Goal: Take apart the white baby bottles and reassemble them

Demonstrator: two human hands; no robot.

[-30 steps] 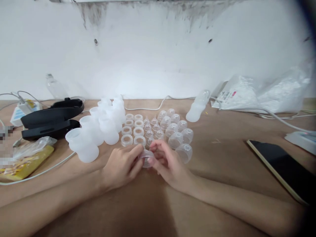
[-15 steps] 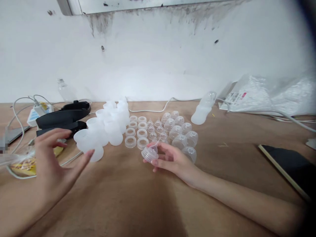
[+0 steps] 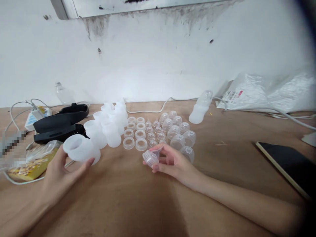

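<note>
My left hand (image 3: 65, 169) is closed around a frosted white baby bottle (image 3: 82, 149), thumb on the near side and fingers hidden behind. The bottle leans, its open mouth towards the upper left. In my right hand (image 3: 170, 161) is a clear bottle nipple set in a threaded collar (image 3: 151, 158), its tip pointing up and right between my fingers. More frosted bottles (image 3: 111, 131) stand in two rows beyond my left hand. Two rows of collar rings (image 3: 128, 143), some nipples (image 3: 149, 129) and several clear dome caps (image 3: 177, 142) lie in the middle.
An assembled bottle (image 3: 201, 107) with a cap stands near the wall. Black cases (image 3: 59, 123), a power strip (image 3: 37, 117) and a yellow snack bag (image 3: 33, 164) are at the left. A phone-like black slab (image 3: 286, 168) and plastic bags (image 3: 256, 92) lie at the right, and a white cable (image 3: 158, 111) runs behind.
My left hand, open and apart before, has moved right and closed on the nearest bottle, which is now tilted. The nipple and collar in my right hand have turned slightly.
</note>
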